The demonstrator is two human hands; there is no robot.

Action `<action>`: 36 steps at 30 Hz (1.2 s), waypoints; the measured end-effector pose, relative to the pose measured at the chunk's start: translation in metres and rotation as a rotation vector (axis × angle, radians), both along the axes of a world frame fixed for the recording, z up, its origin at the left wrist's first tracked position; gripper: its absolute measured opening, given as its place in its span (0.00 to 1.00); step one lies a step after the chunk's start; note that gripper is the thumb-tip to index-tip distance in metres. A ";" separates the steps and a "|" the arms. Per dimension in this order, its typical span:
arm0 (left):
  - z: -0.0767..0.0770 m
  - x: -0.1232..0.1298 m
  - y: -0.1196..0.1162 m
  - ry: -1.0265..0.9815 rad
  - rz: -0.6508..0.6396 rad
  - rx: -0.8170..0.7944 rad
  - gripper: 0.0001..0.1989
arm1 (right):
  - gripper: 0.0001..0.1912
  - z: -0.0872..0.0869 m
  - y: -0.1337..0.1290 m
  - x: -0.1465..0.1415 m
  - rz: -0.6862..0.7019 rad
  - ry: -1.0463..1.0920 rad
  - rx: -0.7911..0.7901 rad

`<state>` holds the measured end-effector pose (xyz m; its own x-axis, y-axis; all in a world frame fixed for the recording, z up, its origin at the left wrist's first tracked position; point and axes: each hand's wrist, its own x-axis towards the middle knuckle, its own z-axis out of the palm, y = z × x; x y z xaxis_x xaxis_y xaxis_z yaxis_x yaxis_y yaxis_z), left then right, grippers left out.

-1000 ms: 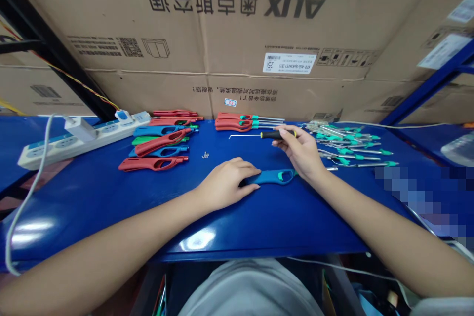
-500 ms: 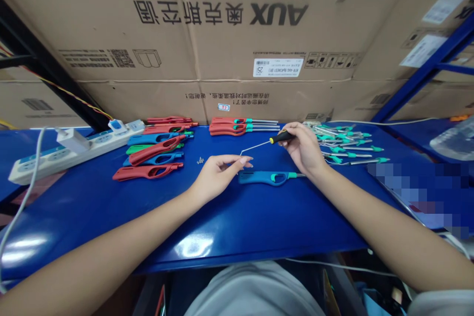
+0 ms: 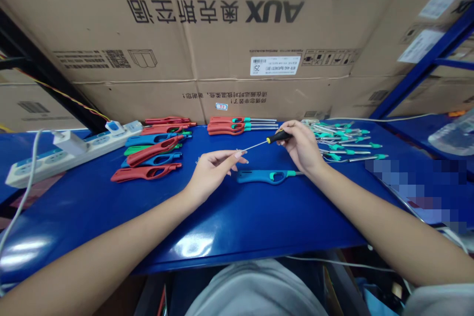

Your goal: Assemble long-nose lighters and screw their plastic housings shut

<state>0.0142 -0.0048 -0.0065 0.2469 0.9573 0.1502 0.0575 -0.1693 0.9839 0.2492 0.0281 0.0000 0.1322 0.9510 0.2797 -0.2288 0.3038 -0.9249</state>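
Observation:
My right hand [image 3: 300, 145] is wrapped round the black and yellow handle of a screwdriver [image 3: 279, 136], whose thin shaft slopes down to the left. At the tip of that shaft, my left hand [image 3: 218, 165] has its thumb and fingertips pinched together; whatever lies between them is too small to name. A blue lighter [image 3: 264, 176] with a green trigger and metal tube lies on the table below both hands. Tiny pale screws [image 3: 198, 160] show partly just behind my left hand.
Red, blue and green lighter shells [image 3: 148, 172] lie at the left beside a white power strip [image 3: 55, 158]. Red lighters with tubes [image 3: 225, 129] lie at the back; green-tipped metal tubes [image 3: 342, 140] are heaped right. Behind stands a cardboard box [image 3: 222, 59].
The screwdriver tip now meets my left fingertips more closely, and its shaft slopes less steeply. My left hand has shifted slightly left and now partly covers the small screws. The view has shifted slightly.

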 end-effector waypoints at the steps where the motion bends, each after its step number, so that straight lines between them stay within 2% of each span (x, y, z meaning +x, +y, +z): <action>1: -0.001 0.000 0.000 0.006 0.006 0.008 0.16 | 0.06 0.000 0.000 0.000 0.004 -0.006 0.000; 6: -0.004 -0.002 0.003 0.087 0.032 0.108 0.14 | 0.07 0.003 0.000 0.002 -0.036 -0.021 0.046; 8: -0.004 -0.002 0.002 0.125 0.029 0.147 0.14 | 0.11 0.006 0.001 0.004 -0.078 -0.006 0.067; 14: -0.004 -0.001 -0.005 0.271 -0.045 0.330 0.08 | 0.18 0.020 -0.001 0.007 -0.171 0.027 0.066; 19: -0.007 0.002 -0.010 0.300 -0.128 0.440 0.07 | 0.22 0.022 -0.009 0.001 -0.077 -0.041 0.072; 23: -0.008 0.002 -0.012 0.308 -0.147 0.478 0.06 | 0.17 0.017 -0.015 -0.003 -0.002 -0.124 0.153; 28: -0.009 0.001 -0.012 0.308 -0.164 0.491 0.05 | 0.17 0.014 -0.017 -0.005 -0.003 -0.135 0.171; 36: -0.010 0.001 -0.011 0.327 -0.176 0.495 0.07 | 0.19 0.013 -0.020 -0.007 0.014 -0.175 0.156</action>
<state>0.0153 -0.0160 -0.0162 0.5030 0.7342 0.4560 0.2722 -0.6353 0.7227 0.2425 0.0085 0.0134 0.0555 0.8960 0.4406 -0.0743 0.4438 -0.8931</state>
